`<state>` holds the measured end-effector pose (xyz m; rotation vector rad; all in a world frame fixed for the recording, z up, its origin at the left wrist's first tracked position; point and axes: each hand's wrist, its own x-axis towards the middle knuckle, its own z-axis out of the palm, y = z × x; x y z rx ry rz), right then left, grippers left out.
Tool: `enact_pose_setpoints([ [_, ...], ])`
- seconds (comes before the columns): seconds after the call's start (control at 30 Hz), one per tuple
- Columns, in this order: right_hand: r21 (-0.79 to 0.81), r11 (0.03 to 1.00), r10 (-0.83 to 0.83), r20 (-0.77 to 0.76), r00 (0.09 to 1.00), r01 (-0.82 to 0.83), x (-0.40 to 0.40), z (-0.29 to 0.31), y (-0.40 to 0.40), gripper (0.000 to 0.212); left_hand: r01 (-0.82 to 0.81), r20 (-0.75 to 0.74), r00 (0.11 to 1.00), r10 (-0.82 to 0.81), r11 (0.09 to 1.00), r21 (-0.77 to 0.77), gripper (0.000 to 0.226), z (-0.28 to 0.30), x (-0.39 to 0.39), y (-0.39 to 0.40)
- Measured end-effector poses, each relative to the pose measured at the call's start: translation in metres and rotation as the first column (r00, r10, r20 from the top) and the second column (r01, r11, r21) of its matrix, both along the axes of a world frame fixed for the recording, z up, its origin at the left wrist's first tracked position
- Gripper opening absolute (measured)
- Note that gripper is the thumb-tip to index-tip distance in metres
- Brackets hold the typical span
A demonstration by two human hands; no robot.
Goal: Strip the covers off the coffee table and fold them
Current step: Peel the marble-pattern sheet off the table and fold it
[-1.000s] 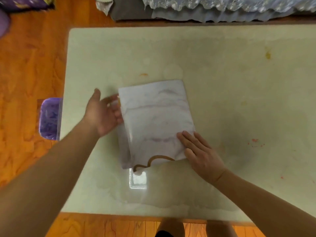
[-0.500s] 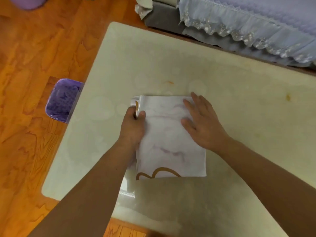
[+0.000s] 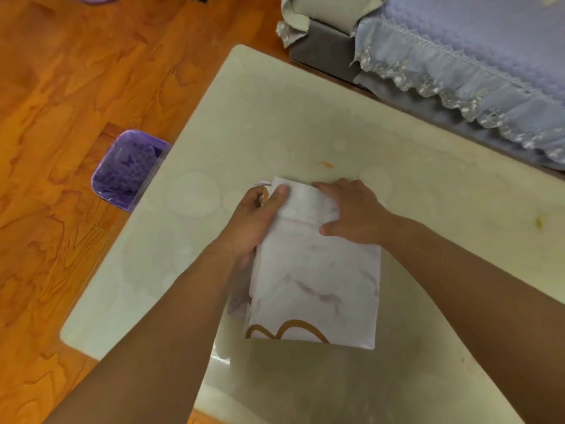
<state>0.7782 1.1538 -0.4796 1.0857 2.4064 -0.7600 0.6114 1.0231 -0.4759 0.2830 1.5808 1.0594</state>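
Both hands shifted to far edge of cover (image 3: 315,280): left hand (image 3: 253,221) pinches it, right hand (image 3: 351,212) grips. Table (image 3: 275,123) bare; folding nearly done.

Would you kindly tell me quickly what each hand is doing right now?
Left hand: grips the far left edge of the folded cover.
Right hand: fingers curled over the cover's far end, holding it.
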Motion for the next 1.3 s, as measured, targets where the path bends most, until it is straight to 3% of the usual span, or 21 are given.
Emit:
enact_pose_setpoints([
  [0.1,-0.022,0.998,0.061,-0.034,0.998,-0.061,-0.018,0.005,0.003,0.087,-0.001,-0.162,0.987,0.007,0.999,0.039,0.012,-0.002,-0.005,0.016],
  [0.23,-0.242,0.964,-0.176,-0.289,0.941,0.106,-0.039,0.024,0.006,0.045,0.084,-0.173,0.983,-0.052,0.98,0.182,0.013,0.0,-0.009,0.008],
  [0.27,-0.32,0.938,-0.235,-0.301,0.924,0.135,-0.043,0.026,0.006,0.037,0.115,-0.195,0.978,-0.072,0.97,0.216,0.014,0.0,-0.01,0.007],
  [0.33,-0.373,0.916,-0.247,-0.226,0.942,0.151,-0.049,0.026,0.008,0.039,0.089,-0.163,0.985,-0.051,0.968,0.234,0.019,-0.002,-0.009,0.006],
  [0.43,-0.303,0.946,-0.162,-0.129,0.978,0.117,-0.051,0.02,0.017,0.045,-0.147,0.066,0.988,0.141,0.983,0.111,0.03,-0.009,-0.008,0.0],
  [0.47,-0.294,0.949,-0.157,-0.13,0.979,0.113,-0.05,0.018,0.019,0.044,-0.162,0.05,0.986,0.159,0.985,0.065,0.03,-0.012,-0.009,-0.005],
  [0.53,-0.299,0.949,-0.16,-0.181,0.97,0.101,-0.05,0.017,0.018,0.034,-0.047,-0.045,0.998,0.046,0.999,-0.012,0.031,-0.015,-0.013,-0.018],
  [0.6,-0.291,0.953,-0.162,-0.245,0.956,0.087,-0.049,0.016,0.014,0.018,0.013,-0.006,1.0,-0.014,0.999,-0.044,0.036,-0.016,-0.013,-0.024],
  [0.73,-0.329,0.937,-0.231,-0.322,0.918,0.121,-0.045,0.014,0.009,0.016,-0.163,0.074,0.982,0.172,0.98,-0.111,0.028,-0.019,-0.008,-0.013],
  [0.87,-0.51,0.84,-0.409,-0.369,0.834,0.186,-0.031,0.023,0.015,0.018,-0.286,-0.001,0.957,0.292,0.937,-0.203,0.026,-0.022,0.004,-0.001],
  [0.97,-0.57,0.806,-0.342,-0.227,0.912,0.16,-0.036,0.03,0.019,0.021,-0.27,0.07,0.955,0.289,0.942,-0.199,0.021,-0.017,-0.002,-0.001],
  [1.07,-0.511,0.848,-0.22,-0.097,0.971,0.141,-0.051,0.026,0.022,0.025,-0.258,0.243,0.927,0.285,0.956,-0.139,0.01,-0.011,-0.008,-0.01],
  [1.17,-0.38,0.918,-0.17,-0.105,0.98,0.118,-0.066,0.021,0.013,0.029,-0.265,0.377,0.884,0.278,0.96,-0.086,0.008,-0.003,-0.009,-0.018],
  [1.3,-0.14,0.988,-0.093,-0.195,0.976,0.066,-0.064,0.009,-0.002,0.023,-0.252,0.351,0.902,0.25,0.967,-0.042,0.011,-0.006,-0.001,-0.02],
])
